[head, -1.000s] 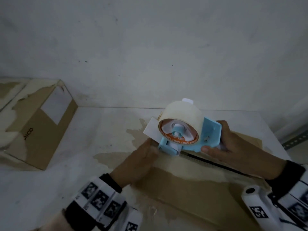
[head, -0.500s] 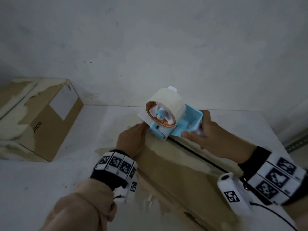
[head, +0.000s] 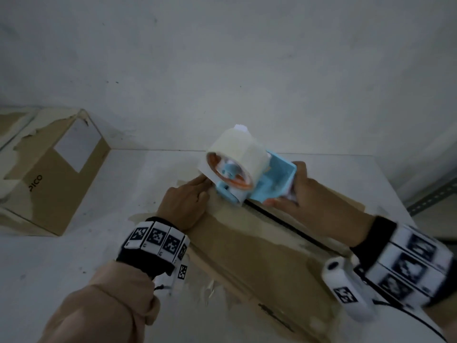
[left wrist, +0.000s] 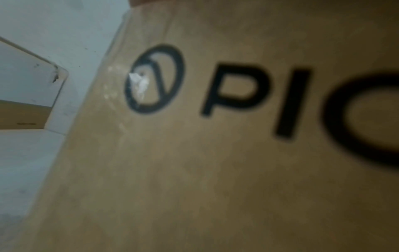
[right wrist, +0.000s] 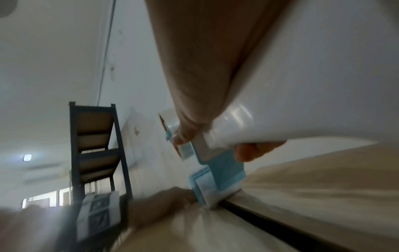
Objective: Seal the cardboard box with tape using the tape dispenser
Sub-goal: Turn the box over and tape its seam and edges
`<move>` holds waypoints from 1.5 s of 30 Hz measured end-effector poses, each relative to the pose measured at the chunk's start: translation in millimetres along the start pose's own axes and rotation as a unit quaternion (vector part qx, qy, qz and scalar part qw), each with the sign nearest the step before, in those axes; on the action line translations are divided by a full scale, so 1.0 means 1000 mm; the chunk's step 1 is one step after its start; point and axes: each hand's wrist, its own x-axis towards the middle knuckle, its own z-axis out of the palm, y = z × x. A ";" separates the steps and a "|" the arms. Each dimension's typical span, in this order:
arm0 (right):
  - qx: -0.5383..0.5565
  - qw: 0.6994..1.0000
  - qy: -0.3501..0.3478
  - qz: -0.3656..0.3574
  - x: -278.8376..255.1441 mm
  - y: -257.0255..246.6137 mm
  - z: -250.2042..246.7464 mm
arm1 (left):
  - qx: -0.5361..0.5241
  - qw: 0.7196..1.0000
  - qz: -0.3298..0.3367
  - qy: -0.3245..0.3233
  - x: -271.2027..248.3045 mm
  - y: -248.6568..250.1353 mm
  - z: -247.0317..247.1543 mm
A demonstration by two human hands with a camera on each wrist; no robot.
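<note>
A brown cardboard box (head: pixel 259 258) lies in front of me with a dark seam (head: pixel 291 231) running along its closed top flaps. My right hand (head: pixel 299 194) grips the handle of a light blue tape dispenser (head: pixel 249 184) carrying a pale tape roll (head: pixel 239 154). Its front roller sits on the far end of the seam (right wrist: pixel 248 207). My left hand (head: pixel 185 201) lies on the box's far corner beside the dispenser's nose, fingers pressing down where the tape end meets the cardboard. The left wrist view shows only the box's printed side (left wrist: pixel 215 153).
A second cardboard box (head: pixel 52 174) with a white label stands at the left against the white wall (head: pixel 222 70). The white table top (head: pixel 49 263) extends around the box. A dark metal shelf rack (right wrist: pixel 95 145) appears in the right wrist view.
The dispenser has come down from above the box onto the far end of the seam. My left hand has slid forward to the box's far corner next to it.
</note>
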 end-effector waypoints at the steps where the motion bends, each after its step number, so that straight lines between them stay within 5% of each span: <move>1: 0.009 1.000 0.014 0.005 -0.010 0.006 -0.005 | 0.007 1.000 0.002 0.002 0.001 -0.001 0.000; 7: 0.056 0.995 0.052 0.058 -0.061 0.041 -0.022 | 0.042 0.999 0.008 0.007 0.009 -0.007 0.002; 16: 0.066 0.996 0.059 0.013 -0.036 0.017 -0.008 | 0.200 0.980 -0.013 -0.007 0.028 -0.025 -0.022; 23: 0.059 0.995 0.066 0.038 -0.053 0.025 -0.002 | 0.175 0.984 -0.038 -0.013 0.017 -0.003 -0.010; 31: 0.084 0.994 0.064 0.038 -0.052 0.031 -0.002 | 0.126 0.988 0.063 -0.056 -0.027 0.059 0.036; 45: 0.048 0.997 0.051 0.021 -0.016 0.015 0.000 | 0.096 0.995 0.010 -0.004 0.013 0.032 0.023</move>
